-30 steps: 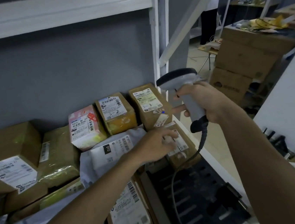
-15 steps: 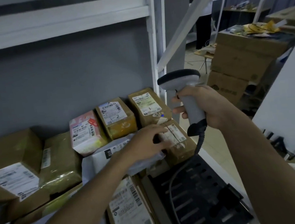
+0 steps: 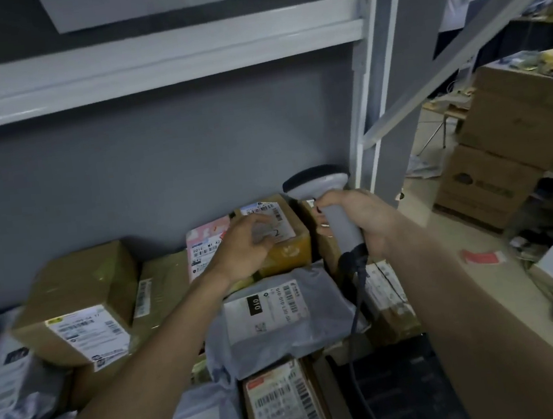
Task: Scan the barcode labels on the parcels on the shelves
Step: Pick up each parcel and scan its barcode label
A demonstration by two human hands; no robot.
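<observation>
**Left hand at the yellow parcel, scanner raised**

Head view: my right hand (image 3: pixel 366 223) grips the grey pistol-shaped barcode scanner (image 3: pixel 332 210) by its handle, head tipped toward the back row, I judge to read labels there. My left hand (image 3: pixel 245 250), fingers loosely curled and blurred, touches the white label (image 3: pixel 278 221) on the yellow taped cardboard parcel (image 3: pixel 288 252), probably steadying it. A grey plastic mailer bag (image 3: pixel 280 319) lies just below both hands.

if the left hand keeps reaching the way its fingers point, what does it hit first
Most likely the white shipping label on the yellow-taped cardboard parcel at the back of the shelf. The left hand has its fingers over that label already, though blur hides whether they touch it.
</observation>
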